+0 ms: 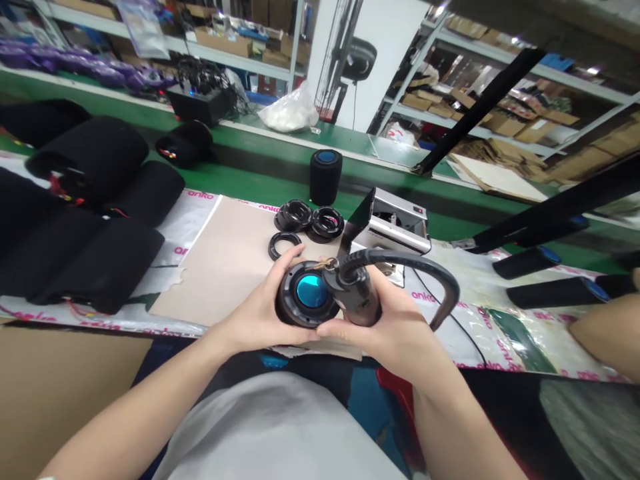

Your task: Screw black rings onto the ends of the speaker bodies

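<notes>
Speaker driver with black rim and glossy blue centre (311, 291) held between both hands, above a beige cardboard sheet (215, 267). Left hand (260, 310): fingers pressed together, curled around the driver's left side and gripping the rim. Right hand (377, 330): fingers pressed together, wrapped around a black cylindrical handheld tool with thick curved hose (356, 297), fingertips reaching across to the left hand. Tool nose touching the driver's rim; thin tan cord (325, 265) looped at the tool's neck.

Three black rubber rings (326, 223) lay on the sheet's far edge, just beyond the hands. Silver metal machine (395, 223) stood to their right, black cylindrical speaker with blue top (325, 175) behind them. Rolled black fabric bundles (90, 160) lay at left on white plastic sheeting with pink lettering (450, 313), black tubes with blue ends (555, 293) at right. Another person's bare forearm (605, 333) showed at the right edge.
</notes>
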Demonstrator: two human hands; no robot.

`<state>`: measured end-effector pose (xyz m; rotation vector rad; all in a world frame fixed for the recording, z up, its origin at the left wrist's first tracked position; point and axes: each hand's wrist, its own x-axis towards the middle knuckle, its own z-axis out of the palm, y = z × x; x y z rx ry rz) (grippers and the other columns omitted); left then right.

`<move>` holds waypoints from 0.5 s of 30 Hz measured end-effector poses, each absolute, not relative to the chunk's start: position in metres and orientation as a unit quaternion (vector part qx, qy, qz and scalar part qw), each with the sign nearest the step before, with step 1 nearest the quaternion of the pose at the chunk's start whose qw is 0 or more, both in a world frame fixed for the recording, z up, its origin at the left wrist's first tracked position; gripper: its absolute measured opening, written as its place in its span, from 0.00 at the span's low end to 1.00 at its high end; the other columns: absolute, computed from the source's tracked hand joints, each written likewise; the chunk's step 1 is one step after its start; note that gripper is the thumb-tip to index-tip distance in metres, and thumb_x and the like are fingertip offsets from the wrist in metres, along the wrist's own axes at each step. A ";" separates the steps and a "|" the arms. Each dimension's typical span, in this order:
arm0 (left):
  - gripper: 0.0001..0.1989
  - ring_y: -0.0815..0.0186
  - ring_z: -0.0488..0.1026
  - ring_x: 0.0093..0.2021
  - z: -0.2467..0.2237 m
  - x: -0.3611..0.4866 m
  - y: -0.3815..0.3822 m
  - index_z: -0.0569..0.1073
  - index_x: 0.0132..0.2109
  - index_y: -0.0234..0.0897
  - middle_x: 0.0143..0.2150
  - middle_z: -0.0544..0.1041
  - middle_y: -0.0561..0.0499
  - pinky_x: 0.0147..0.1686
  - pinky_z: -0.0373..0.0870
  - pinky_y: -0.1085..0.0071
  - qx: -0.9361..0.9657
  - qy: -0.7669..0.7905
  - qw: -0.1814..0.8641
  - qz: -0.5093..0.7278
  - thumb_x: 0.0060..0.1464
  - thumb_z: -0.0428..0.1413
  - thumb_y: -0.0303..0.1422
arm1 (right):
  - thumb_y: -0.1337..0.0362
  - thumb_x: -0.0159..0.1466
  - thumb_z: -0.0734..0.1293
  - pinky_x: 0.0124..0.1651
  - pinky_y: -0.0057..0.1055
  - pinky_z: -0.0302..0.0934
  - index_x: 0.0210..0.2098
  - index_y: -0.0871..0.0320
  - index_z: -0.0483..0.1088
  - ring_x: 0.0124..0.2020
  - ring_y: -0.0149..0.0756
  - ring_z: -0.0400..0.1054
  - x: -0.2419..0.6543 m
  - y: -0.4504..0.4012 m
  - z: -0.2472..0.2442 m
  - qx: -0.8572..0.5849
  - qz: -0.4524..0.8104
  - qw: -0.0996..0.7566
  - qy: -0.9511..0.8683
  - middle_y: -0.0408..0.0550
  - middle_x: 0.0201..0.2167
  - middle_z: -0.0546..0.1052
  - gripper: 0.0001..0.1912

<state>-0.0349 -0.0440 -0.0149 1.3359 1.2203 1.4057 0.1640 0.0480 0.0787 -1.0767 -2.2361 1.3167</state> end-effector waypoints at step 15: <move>0.62 0.42 0.68 0.76 -0.022 -0.034 -0.044 0.49 0.81 0.51 0.76 0.69 0.38 0.75 0.67 0.45 0.543 0.465 0.393 0.578 0.49 0.77 0.42 | 0.52 0.55 0.82 0.68 0.62 0.66 0.58 0.48 0.75 0.58 0.56 0.75 0.161 0.047 0.086 -0.420 0.420 0.114 -0.796 0.48 0.54 0.80 0.33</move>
